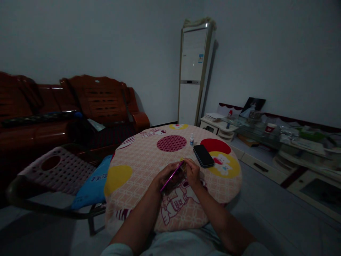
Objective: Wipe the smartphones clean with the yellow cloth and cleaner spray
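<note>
A thin, shiny magenta rod [172,176] slants between my hands, just above the near half of the round table. My left hand [168,171] is closed around the lower part of it, its fingers partly hidden. Close by on the right, my right hand [193,172] has its fingers pinched together at the rod's upper end. Something small and yellow [182,160] shows at those fingertips; its kind is unclear. Below the rod, the space between the hands is dark and hard to make out. A black smartphone [204,155] lies flat beyond my right hand.
A patterned cloth [144,160] covers the table. A small white bottle [191,139] stands behind the phone. To the left is a woven chair [60,169] with a blue cushion [93,185]. A cluttered low cabinet [255,163] runs along the right wall.
</note>
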Demonstrator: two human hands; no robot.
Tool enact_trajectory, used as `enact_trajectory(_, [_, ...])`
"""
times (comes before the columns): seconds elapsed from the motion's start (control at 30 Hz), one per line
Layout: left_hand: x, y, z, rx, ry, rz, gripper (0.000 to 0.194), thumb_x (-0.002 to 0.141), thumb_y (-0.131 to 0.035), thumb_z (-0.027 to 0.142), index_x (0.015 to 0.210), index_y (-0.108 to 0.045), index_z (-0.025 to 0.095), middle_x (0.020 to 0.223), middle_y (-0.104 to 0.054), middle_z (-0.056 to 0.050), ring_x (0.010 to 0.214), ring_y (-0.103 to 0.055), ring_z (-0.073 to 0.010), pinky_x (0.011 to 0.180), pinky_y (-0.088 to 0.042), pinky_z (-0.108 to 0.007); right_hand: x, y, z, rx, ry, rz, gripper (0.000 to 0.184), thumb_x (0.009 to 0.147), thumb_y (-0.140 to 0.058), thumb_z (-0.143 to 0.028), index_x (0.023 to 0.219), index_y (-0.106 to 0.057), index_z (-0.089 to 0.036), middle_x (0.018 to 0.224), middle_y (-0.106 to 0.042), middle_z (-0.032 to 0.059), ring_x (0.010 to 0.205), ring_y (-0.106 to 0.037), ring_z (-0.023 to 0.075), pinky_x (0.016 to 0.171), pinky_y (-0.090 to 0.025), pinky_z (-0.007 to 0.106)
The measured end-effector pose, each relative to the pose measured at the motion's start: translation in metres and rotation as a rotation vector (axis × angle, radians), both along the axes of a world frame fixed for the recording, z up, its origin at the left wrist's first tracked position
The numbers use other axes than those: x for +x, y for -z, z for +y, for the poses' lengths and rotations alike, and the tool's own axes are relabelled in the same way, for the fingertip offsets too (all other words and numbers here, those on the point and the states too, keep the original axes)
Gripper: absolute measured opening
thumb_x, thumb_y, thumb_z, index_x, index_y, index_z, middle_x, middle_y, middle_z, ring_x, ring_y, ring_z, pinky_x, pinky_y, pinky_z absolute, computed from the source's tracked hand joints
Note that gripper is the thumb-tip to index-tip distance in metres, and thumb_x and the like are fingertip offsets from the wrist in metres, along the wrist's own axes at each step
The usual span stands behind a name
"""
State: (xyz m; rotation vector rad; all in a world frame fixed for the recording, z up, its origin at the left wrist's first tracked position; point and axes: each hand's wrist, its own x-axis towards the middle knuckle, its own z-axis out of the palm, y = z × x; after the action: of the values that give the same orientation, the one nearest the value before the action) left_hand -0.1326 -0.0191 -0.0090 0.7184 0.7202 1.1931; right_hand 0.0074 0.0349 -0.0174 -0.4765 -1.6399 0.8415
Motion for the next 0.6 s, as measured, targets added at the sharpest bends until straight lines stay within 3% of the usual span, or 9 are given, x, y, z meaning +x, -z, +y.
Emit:
enact_trajectory(0.1, [-0.001,0.0,0.0,0.029,0.023,-0.003,0.034,0.075,-0.07,0.035,0.1,-0.057,0.014,0.06,-0.053,0.001,0.035,-0.038,-0.004,0.03,-0.025,-0.013,-0.003,0.003,0.003,-0.028,-0.004,-0.025,0.038,0.08,-0.042,-0.016,0.103,-0.072,-0.019,0.103,-0.07,0.0069,0.099,-0.063,0.0196,0.089,-0.049,0.031])
enact_trajectory(0.23, [-0.002,0.003,0.002,-0.105,0.098,-0.098,0.033,0.083,-0.058,0.043,0.087,-0.057,0.011,0.062,-0.055,-0.003,0.037,-0.039,-0.0049,0.029,-0.024,-0.013,-0.007,0.009,0.008,-0.134,-0.003,-0.061,0.034,0.079,-0.045,-0.02,0.099,-0.072,-0.018,0.095,-0.071,0.0054,0.088,-0.064,0.0193,0.08,-0.05,0.028])
enact_trajectory(0.33, [0.001,0.003,0.001,-0.129,0.135,-0.199,0.046,0.086,-0.048,0.056,0.086,-0.056,0.01,0.058,-0.053,-0.004,0.036,-0.037,-0.0057,0.029,-0.023,-0.015,-0.01,0.017,0.014,-0.3,-0.05,-0.078,0.032,0.079,-0.048,-0.028,0.097,-0.072,-0.016,0.075,-0.07,0.0031,0.065,-0.061,0.0169,0.06,-0.049,0.025])
enact_trajectory(0.43, [0.004,0.002,-0.001,-0.096,0.113,-0.293,0.05,0.086,-0.047,0.058,0.097,-0.056,0.01,0.066,-0.058,-0.008,0.039,-0.041,-0.0073,0.032,-0.025,-0.015,-0.013,0.022,0.018,-0.451,-0.123,-0.053,0.035,0.079,-0.048,-0.034,0.096,-0.071,-0.014,0.06,-0.062,-0.0003,0.046,-0.051,0.0126,0.045,-0.041,0.022])
enact_trajectory(0.6, [0.004,-0.002,-0.005,-0.114,0.039,-0.328,0.037,0.086,-0.052,0.043,0.104,-0.056,0.011,0.081,-0.064,-0.014,0.049,-0.054,-0.013,0.039,-0.036,-0.019,-0.014,0.024,0.02,-0.573,-0.135,0.014,0.036,0.073,-0.052,-0.039,0.09,-0.071,-0.014,0.073,-0.067,0.0025,0.058,-0.057,0.0147,0.048,-0.046,0.023])
